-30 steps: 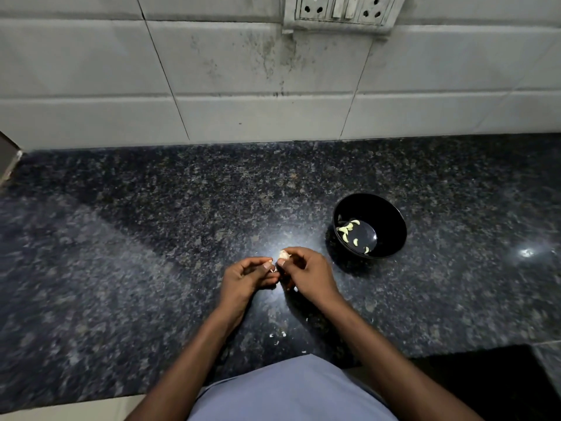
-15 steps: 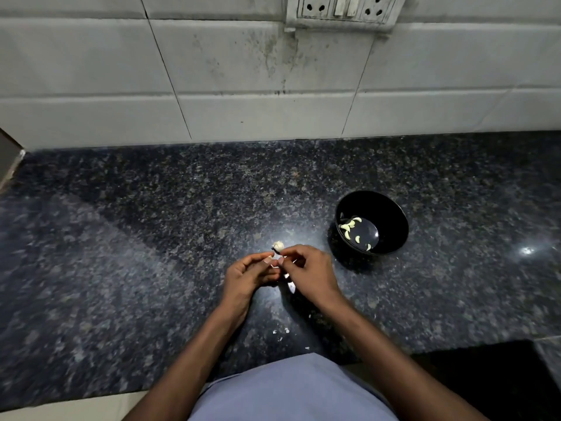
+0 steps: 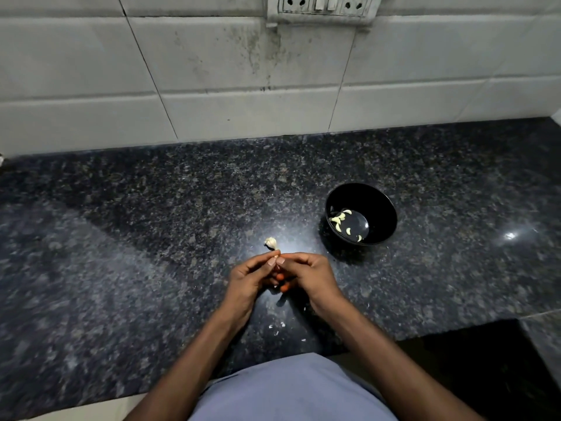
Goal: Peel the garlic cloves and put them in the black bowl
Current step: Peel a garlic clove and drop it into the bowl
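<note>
My left hand (image 3: 249,276) and my right hand (image 3: 309,276) meet thumb to thumb above the dark granite counter (image 3: 151,238). Together they pinch a small garlic clove (image 3: 277,257), mostly hidden by the fingertips. A pale piece of garlic bulb (image 3: 271,243) lies on the counter just beyond the fingers. The black bowl (image 3: 381,208) stands to the right of the hands and holds several peeled cloves (image 3: 341,218).
Bits of garlic skin (image 3: 277,325) lie on the counter near my wrists. A white tiled wall (image 3: 212,86) with a socket plate (image 3: 321,7) rises behind the counter. The counter steps down at the front right (image 3: 473,360).
The garlic bulb piece that was at my fingertips now lies on the counter beyond them. My hands stay together, working a small clove. The view has shifted slightly.
</note>
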